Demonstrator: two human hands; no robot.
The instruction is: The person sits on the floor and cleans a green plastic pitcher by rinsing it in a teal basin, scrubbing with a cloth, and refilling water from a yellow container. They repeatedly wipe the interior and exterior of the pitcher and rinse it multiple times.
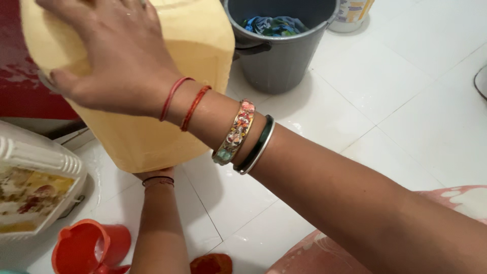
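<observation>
I steady the big translucent yellow plastic jerrycan [152, 91] above the white tiled floor [385, 91]: my right hand [111, 61] lies flat, fingers spread on its side, while my left hand [154, 175] props its base, fingers hidden, grip unclear. A grey plastic bucket [279, 56] stands just behind.

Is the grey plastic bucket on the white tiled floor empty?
No. The grey plastic bucket holds crumpled blue and green cloth, visible inside its rim, behind the yellow plastic jerrycan.
</observation>
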